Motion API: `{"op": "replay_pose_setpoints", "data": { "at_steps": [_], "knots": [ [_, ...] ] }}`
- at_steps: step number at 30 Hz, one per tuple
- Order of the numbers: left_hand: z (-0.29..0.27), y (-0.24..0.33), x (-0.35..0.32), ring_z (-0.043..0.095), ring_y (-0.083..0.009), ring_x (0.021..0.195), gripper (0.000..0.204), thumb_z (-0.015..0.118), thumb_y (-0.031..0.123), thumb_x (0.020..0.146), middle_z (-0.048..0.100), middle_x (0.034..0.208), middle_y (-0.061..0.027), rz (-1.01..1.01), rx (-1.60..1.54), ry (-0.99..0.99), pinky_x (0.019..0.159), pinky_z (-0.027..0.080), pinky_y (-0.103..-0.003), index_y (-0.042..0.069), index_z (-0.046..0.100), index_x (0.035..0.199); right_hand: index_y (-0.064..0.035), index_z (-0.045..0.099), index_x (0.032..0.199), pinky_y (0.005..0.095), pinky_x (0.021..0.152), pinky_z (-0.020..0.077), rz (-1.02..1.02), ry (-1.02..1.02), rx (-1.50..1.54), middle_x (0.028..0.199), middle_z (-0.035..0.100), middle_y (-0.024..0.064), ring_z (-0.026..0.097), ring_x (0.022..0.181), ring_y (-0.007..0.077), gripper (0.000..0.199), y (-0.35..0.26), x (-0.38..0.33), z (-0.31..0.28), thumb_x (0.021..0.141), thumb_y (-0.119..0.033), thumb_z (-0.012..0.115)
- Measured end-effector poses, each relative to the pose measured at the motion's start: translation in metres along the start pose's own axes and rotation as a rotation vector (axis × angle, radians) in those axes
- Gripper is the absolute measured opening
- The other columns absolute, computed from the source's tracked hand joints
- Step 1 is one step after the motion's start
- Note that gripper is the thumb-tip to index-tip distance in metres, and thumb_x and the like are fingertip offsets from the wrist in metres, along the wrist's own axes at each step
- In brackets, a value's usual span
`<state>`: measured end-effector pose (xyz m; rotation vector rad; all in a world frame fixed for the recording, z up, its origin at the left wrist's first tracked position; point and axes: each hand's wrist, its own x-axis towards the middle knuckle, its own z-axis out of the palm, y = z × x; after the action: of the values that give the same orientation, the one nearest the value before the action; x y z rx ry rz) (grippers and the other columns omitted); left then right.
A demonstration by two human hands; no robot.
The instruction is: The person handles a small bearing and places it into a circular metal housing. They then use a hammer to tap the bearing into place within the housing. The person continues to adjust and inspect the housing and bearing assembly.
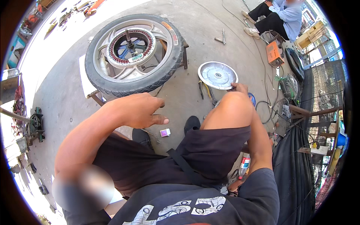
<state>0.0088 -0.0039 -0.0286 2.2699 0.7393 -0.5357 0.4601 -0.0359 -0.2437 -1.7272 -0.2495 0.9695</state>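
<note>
My right hand (pixel 240 88) is closed on the near right edge of a round silver metal cover (pixel 217 75), dished and with a hole at its centre. The cover is low over the floor; I cannot tell whether it touches it. In front of my lap, my left hand (pixel 140 111) hangs with thumb and forefinger apart and nothing in them. Beyond it, a spoked wheel with a black tyre (pixel 90 62) lies flat on a low stand (pixel 98 98). A ring of reddish-brown segments (pixel 114 56) lines its open hub, and an axle (pixel 128 37) stands up from the middle.
Pliers (pixel 201 90) lie beside the cover, and a hammer (pixel 222 38) farther off. A small purple-and-white box (pixel 165 132) is by my feet. To the right are an orange machine (pixel 275 54), cables and a seated person (pixel 283 17). A bottle (pixel 244 165) stands near my right arm.
</note>
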Motion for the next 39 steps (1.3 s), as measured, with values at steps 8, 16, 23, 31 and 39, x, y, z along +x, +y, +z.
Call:
{"op": "replay_pose_setpoints", "data": {
  "at_steps": [8,16,23,31,39],
  "knots": [
    [-0.002,-0.002,0.009,0.066,-0.0415,0.095,0.055,0.063,0.038,0.095,0.069,0.101,-0.0268,0.059,-0.03,0.029,0.082,0.051,-0.045,-0.007,0.054,0.125,0.0149,0.056,0.098,0.0398,0.049,0.062,0.048,0.091,0.219,0.092,0.065,0.0238,0.069,0.068,0.0328,0.018,0.044,0.011,-0.018,0.081,0.011,0.059],
    [-0.01,-0.001,0.017,0.068,-0.0386,0.092,0.052,0.064,0.039,0.094,0.07,0.096,-0.0226,-0.04,-0.077,0.01,0.08,0.052,-0.044,-0.006,0.057,0.121,0.0124,0.057,0.101,0.037,0.046,0.0588,0.108,0.143,0.21,0.088,0.066,0.0195,0.069,0.065,0.0298,0.021,0.083,0.013,-0.003,0.082,0.007,0.062],
    [-0.01,-0.001,0.03,0.068,-0.0401,0.091,0.051,0.063,0.042,0.094,0.071,0.092,-0.0227,-0.011,-0.078,0.05,0.08,0.051,-0.046,-0.005,0.059,0.114,0.0055,0.057,0.097,0.0423,0.055,0.0613,0.153,0.179,0.217,0.091,0.064,0.0173,0.068,0.074,0.0311,0.016,0.118,0.023,-0.002,0.082,0.008,0.063],
    [-0.013,-0.004,0.043,0.066,-0.04,0.101,0.059,0.062,0.042,0.095,0.069,0.106,-0.0253,-0.046,-0.039,-0.006,0.087,0.05,-0.044,-0.006,0.054,0.129,0.0077,0.058,0.095,0.0448,0.055,0.0614,0.164,0.194,0.185,0.095,0.064,0.0199,0.069,0.076,0.0315,0.012,0.136,0.029,-0.002,0.085,0.007,0.064],
    [-0.012,-0.007,0.044,0.064,-0.0405,0.106,0.061,0.06,0.044,0.095,0.067,0.11,-0.0277,-0.035,-0.005,0.0,0.091,0.049,-0.044,-0.006,0.054,0.13,0.0099,0.052,0.111,0.0437,0.06,0.0623,0.186,0.1,0.117,0.105,0.062,0.0203,0.069,0.082,0.0302,0.028,0.139,0.021,-0.004,0.089,-0.001,0.066]
  ]
}}
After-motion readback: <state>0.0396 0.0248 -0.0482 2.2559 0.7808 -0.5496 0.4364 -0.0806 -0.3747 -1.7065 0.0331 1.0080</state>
